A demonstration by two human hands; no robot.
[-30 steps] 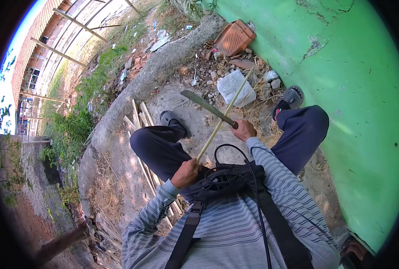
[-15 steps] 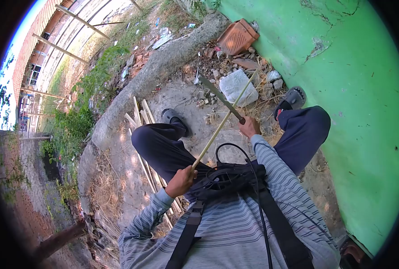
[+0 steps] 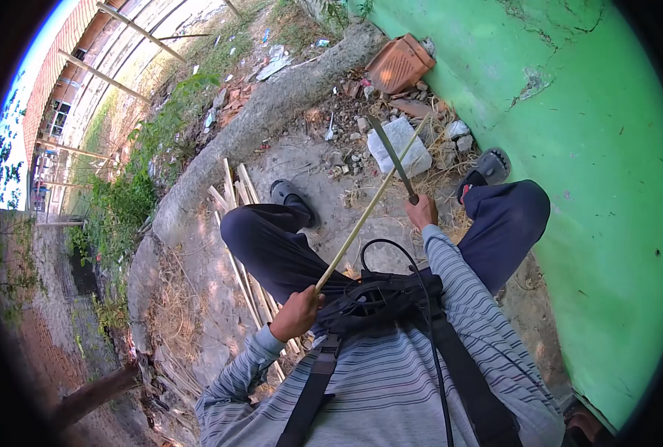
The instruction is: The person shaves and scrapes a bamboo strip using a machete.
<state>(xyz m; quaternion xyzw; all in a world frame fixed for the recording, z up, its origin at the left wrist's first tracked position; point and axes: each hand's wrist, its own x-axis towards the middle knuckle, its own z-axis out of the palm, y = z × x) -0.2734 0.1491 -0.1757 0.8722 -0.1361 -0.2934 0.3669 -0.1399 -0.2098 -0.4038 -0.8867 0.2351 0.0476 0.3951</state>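
My left hand [image 3: 296, 314] is closed round the near end of a thin pale strip, which looks like split bamboo [image 3: 359, 222]. The strip slants up and away to the right, its far end over a white block [image 3: 399, 141]. In my right hand [image 3: 422, 213] is the dark handle of a machete [image 3: 392, 153]. Its long blade points forward and a little left. Blade and strip cross just in front of the white block; whether they touch, I cannot tell.
Several pale strips [image 3: 243, 272] lie on the ground beside my left leg. A green wall [image 3: 592, 223] rises on the right. Ahead are rubble, dry straw and an orange-brown terracotta piece [image 3: 400, 64]. A raised concrete edge [image 3: 253, 123] curves along the left, with plants [image 3: 127, 197] beyond it.
The machete has turned more upright, its tip shifting right and forward, and my right hand has moved slightly right and back. My left hand has moved slightly, still holding the strip.
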